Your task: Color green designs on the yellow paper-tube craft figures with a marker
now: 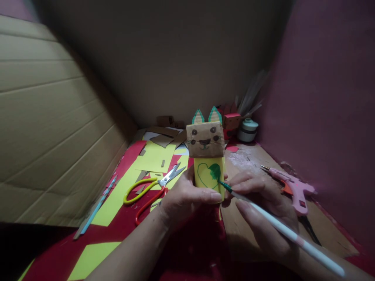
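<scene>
My left hand [190, 191] is wrapped round the lower part of a cardboard cat figure [205, 144], its thumb across the front. The figure stands upright, with a brown box head, drawn eyes, nose and whiskers, green-edged ears and a yellow body. On the body is a green heart outline [208, 175], its upper right part filled in with green. A white paintbrush [272, 220] with a green tip is pinched in my right hand [260, 207]. That tip touches the right edge of the heart. Some right fingers reach close to the body's side.
Red-and-yellow-handled scissors [159, 183] lie open among yellow paper sheets [107, 201] to the left. A blue pencil-like stick [99, 205] is farther left. At right rests a pink glue gun [293, 187]. Behind are a lidded pot [247, 130], a red cardboard figure [231, 123] and cardboard scraps [164, 136].
</scene>
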The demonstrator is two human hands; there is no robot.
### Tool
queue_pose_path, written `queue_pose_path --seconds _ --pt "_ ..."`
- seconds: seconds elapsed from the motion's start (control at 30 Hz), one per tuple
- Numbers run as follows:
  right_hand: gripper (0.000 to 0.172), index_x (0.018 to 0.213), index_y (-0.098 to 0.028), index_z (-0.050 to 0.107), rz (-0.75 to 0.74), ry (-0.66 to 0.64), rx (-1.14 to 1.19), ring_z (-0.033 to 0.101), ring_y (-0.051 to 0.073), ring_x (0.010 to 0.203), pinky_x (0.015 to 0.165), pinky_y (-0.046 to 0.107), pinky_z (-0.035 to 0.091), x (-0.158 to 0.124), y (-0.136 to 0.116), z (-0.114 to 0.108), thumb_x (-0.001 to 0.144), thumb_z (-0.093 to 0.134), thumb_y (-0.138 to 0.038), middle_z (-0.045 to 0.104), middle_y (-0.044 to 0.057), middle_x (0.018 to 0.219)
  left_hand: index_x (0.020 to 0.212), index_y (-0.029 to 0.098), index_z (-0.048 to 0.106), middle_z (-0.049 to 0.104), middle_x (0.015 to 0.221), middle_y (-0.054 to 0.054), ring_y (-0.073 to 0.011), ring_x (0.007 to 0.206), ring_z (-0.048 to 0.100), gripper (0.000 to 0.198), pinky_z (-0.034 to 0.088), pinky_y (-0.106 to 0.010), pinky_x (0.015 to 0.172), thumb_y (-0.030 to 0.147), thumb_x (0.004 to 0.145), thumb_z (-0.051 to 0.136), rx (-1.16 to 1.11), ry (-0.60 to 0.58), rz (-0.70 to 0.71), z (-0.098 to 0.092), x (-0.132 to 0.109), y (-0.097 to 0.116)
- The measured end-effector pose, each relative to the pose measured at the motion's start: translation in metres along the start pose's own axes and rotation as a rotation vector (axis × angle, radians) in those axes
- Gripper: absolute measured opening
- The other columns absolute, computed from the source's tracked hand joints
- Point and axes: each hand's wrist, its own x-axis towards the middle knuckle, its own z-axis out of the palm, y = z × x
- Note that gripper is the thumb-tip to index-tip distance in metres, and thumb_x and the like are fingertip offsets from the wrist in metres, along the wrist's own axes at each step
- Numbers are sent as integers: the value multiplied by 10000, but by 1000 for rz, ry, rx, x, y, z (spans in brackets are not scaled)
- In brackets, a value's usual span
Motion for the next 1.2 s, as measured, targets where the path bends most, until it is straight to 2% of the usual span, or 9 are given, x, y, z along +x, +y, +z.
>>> queue_pose_path --seconds 0.07,0.13,0.2,0.37,0.53,0.77,0.97,1.2 --pt "255 1049 -239 739 -8 98 -4 666 165 874 859 294 565 -1 1 4 942 608 -47 684 17 912 887 113 790 744 795 -53 -161 716 682 265 569 -272 717 155 655 912 -4 -19 12 0 0 0" --pt "220 1040 -236 737 -5 128 -18 665 169 865 886 308 560 -2 2 7 945 619 -77 685 19 922 889 117 793 742 796 -47 -152 715 677 253 566 -265 721 142 663 904 -9 -20 21 1 0 1" --pt "238 1056 -237 733 5 101 -31 670 180 896 904 323 563 -3 3 6 932 622 -68 686 26 948 893 118 794 742 798 -45 -149 717 677 251 565 -261 721 128 665 897 -12 -19 25 2 0 2" --pt "355 1108 -249 721 -3 29 -31 666 164 906 796 271 569 -4 3 -2 900 589 6 675 23 982 908 111 794 741 805 -55 -159 723 683 262 572 -272 717 126 667 896 -17 -19 12 1 -1 1" --pt "406 1153 -252 704 6 -88 -36 684 168 959 854 281 587 -2 3 -11 901 583 44 689 29 1015 943 126 807 760 826 -66 -178 756 709 291 597 -288 744 109 665 893 -28 -11 0 -1 -2 1" --pt "424 1174 -251 696 -20 -24 -103 679 169 1017 900 273 582 -5 6 -11 896 592 52 666 30 1051 989 141 812 767 805 -46 -153 721 702 341 592 -254 714 102 664 905 -43 -40 36 2 0 0" --pt "409 1176 -250 674 -17 -35 -114 696 170 951 796 276 584 -3 4 -8 903 584 41 669 27 1031 1061 157 802 776 832 -47 -161 737 712 411 593 -271 733 84 669 904 -42 -22 43 0 2 -1" --pt "408 1208 -262 663 -35 -31 -147 698 162 904 782 288 585 -1 4 -7 929 583 26 659 22 1035 993 111 801 762 854 -69 -171 766 705 329 583 -279 772 106 680 901 -17 -21 35 -3 0 -3"
